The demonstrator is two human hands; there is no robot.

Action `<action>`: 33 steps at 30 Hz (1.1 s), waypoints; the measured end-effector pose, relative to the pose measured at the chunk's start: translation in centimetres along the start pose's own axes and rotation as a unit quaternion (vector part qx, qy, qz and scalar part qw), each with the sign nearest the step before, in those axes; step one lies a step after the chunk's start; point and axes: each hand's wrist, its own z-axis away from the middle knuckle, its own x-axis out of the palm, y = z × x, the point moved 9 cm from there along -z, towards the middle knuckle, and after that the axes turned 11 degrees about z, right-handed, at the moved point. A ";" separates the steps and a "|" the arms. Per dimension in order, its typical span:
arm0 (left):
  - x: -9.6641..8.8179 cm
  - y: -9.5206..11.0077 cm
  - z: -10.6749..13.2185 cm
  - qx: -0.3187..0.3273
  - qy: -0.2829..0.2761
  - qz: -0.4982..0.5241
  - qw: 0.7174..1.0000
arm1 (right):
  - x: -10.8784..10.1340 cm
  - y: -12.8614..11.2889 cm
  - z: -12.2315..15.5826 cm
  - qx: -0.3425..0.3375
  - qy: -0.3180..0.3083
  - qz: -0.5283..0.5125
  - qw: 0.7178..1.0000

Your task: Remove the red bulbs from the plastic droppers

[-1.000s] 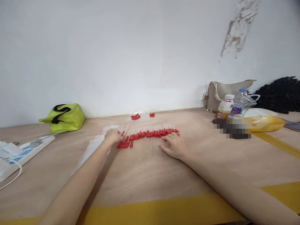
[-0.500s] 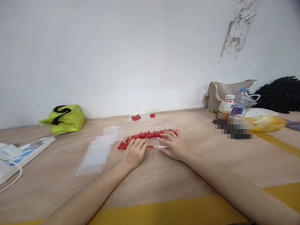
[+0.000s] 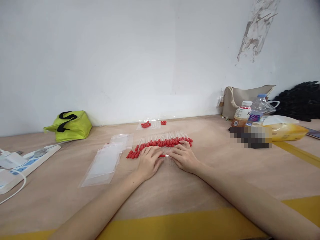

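Red-bulbed dropper (image 3: 162, 155), one, spans my left hand (image 3: 149, 162), pinching its red end, and right hand (image 3: 185, 156), closed on the clear end; dropper row (image 3: 160, 143), too crowded to count, 12 o'clock; two bottles (image 3: 242, 114), 2 o'clock.

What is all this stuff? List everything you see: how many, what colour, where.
Red-tipped tube: one, red and clear, between the hands
Tube row: many, red-tipped, mid-table
Red pieces: two clusters, red, near the wall
Clear bags: several, overlapping, left of the row
Lime bag: one, lime with black strap, back left
Power strip: one, white and blue, far left
White-capped bottle: one, brownish contents, right
Blue-capped bottle: one, clear, right
Beige bag: one, beige, back right
Yellow packet: one, yellow, right
Blurred item: dark, unidentifiable, right
Black pile: one, black, far right
Table: one, brown, yellow-taped, below
Wall: one, whitish, behind
Left hand: one, bare, at the tube's red end
Right hand: one, bare, at its clear end
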 end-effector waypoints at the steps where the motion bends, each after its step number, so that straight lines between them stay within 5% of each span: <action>1: 0.3 -0.2 0.0 -0.013 -0.012 0.027 0.999 | 0.0 -0.1 0.0 -0.002 0.002 0.001 1.000; 7: 1.0 -0.3 0.0 -0.014 -0.032 0.103 0.994 | -0.7 -0.5 -0.2 -0.020 0.024 0.004 1.000; 24: -0.6 0.7 0.8 0.006 -0.025 0.089 0.996 | -2.0 -0.7 0.2 -0.042 0.051 -0.011 0.998; 27: -2.1 -2.0 1.4 -0.064 0.008 0.119 0.991 | -2.0 2.2 0.7 0.034 0.031 -0.020 0.999; 33: -6.2 -11.7 3.0 -0.298 0.066 0.080 0.949 | 0.1 7.0 2.1 0.201 -0.054 -0.017 0.978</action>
